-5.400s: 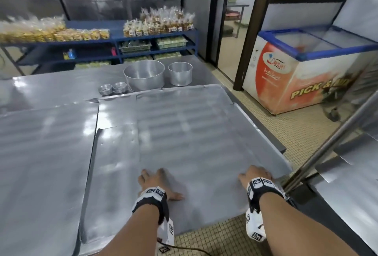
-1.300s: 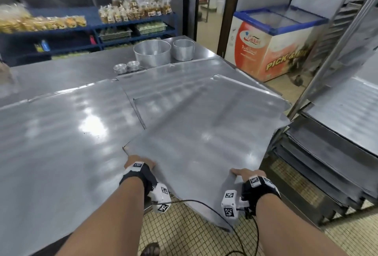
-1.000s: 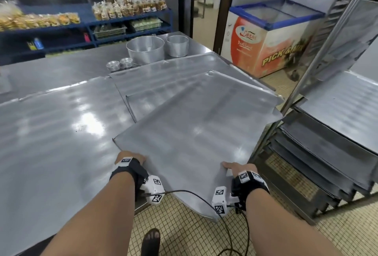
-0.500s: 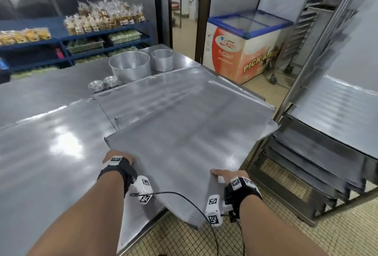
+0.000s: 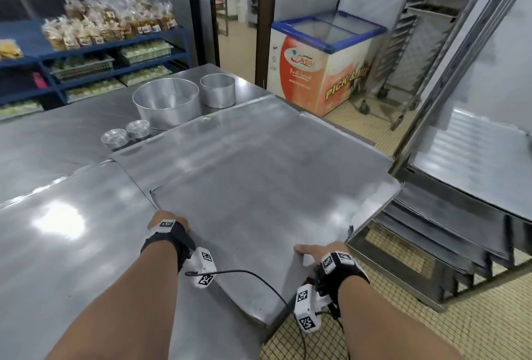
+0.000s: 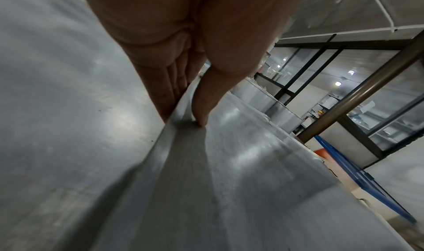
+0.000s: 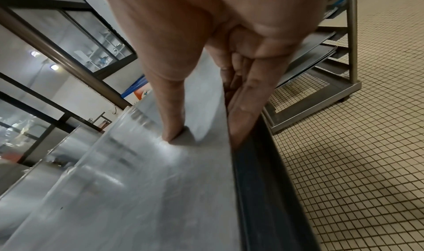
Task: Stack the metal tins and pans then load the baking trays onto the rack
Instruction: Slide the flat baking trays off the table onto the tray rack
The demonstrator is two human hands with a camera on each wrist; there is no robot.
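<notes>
I hold a large flat metal baking tray (image 5: 259, 201) turned at an angle, its near corner hanging past the table's edge. My left hand (image 5: 167, 223) pinches its left edge, thumb on top (image 6: 201, 113) and fingers underneath. My right hand (image 5: 312, 253) pinches the near right edge the same way, thumb (image 7: 172, 128) on the tray (image 7: 137, 182). The tray's far right corner reaches toward the steel rack (image 5: 449, 233), which holds several trays. Another tray (image 5: 201, 140) lies on the table beneath. Two round pans (image 5: 167, 102) and small tins (image 5: 125, 136) stand at the back.
The steel table (image 5: 57, 230) fills the left. An ice-cream freezer (image 5: 322, 63) stands behind the table's far corner, with a second wheeled rack (image 5: 403, 51) beside it. Blue shelves (image 5: 95, 54) of bagged goods line the back wall. Tiled floor (image 5: 431, 331) lies on the right.
Both hands have gone from pressing flat on the tray to gripping its edges. They have lifted it, swung it clockwise and drawn it toward the rack on the right.
</notes>
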